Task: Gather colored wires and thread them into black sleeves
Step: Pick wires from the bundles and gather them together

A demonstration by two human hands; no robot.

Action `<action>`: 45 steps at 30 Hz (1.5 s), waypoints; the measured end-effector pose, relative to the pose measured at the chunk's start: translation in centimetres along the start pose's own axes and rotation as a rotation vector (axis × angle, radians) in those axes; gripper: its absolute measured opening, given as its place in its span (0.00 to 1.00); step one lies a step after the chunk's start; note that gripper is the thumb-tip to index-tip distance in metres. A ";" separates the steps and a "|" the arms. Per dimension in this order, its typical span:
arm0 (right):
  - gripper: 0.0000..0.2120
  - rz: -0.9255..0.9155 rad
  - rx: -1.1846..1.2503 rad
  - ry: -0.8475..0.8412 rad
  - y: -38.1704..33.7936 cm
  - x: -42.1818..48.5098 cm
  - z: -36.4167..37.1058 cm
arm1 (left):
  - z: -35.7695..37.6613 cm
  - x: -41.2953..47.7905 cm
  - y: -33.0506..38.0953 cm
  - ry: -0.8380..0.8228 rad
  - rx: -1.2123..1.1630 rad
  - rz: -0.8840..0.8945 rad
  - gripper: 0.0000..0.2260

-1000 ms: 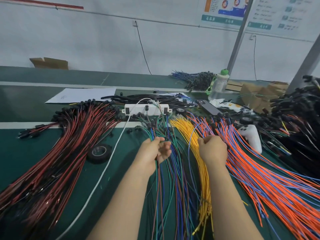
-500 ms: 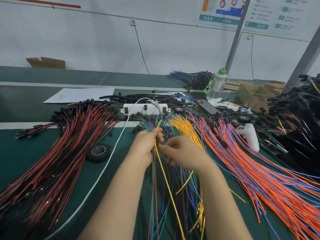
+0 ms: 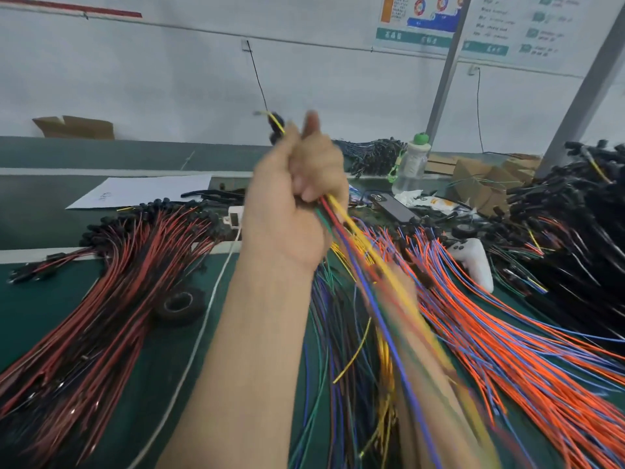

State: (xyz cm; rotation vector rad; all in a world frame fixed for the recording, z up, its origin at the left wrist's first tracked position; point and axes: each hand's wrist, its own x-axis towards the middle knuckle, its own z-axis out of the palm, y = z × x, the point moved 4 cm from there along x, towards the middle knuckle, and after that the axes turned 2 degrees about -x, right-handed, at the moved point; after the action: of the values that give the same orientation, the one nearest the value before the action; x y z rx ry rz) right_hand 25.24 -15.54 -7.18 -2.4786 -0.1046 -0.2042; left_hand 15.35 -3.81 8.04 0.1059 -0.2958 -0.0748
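My left hand [image 3: 294,204] is raised above the table in a fist, shut on a small bundle of colored wires [image 3: 341,225]: yellow, red, green and blue. The bundle's black-capped ends [image 3: 275,125] stick out above the fist. The wires stream down to the lower right, motion-blurred. My right hand [image 3: 406,292] is a blur lower down along the same wires; its grip is unreadable. On the green table lie a mixed green, blue and purple wire pile [image 3: 331,333], a yellow pile [image 3: 385,367] and an orange and blue pile [image 3: 490,333].
A large red and black wire bundle [image 3: 111,282] fills the left side, with a black tape roll [image 3: 179,304] beside it. A white controller [image 3: 473,262], a phone [image 3: 392,206], a bottle [image 3: 411,164] and a heap of black-sleeved wires [image 3: 575,214] lie at the right. A white power strip [image 3: 235,216] is behind my left hand.
My left hand has lifted from the table pile to well above it, carrying the gathered wires. My right hand has dropped away down the wires and blurred.
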 end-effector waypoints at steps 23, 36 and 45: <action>0.07 -0.225 0.345 0.111 -1.2 2.1 -4.3 | -15.3 4.3 -2.8 0.698 0.979 -0.029 0.08; 0.16 -0.170 0.141 -0.327 -2.4 0.9 -1.5 | -13.8 3.9 1.4 0.379 1.103 0.110 0.14; 0.12 -0.341 0.244 -0.054 -9.9 -1.3 0.2 | -13.1 1.4 3.8 0.721 1.484 0.244 0.15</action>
State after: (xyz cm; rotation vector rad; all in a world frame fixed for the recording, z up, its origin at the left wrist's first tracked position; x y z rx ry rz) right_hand 22.78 -7.59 -1.61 -2.2094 -0.5443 -0.2515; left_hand 20.72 1.02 -3.63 1.5306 0.4194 0.4399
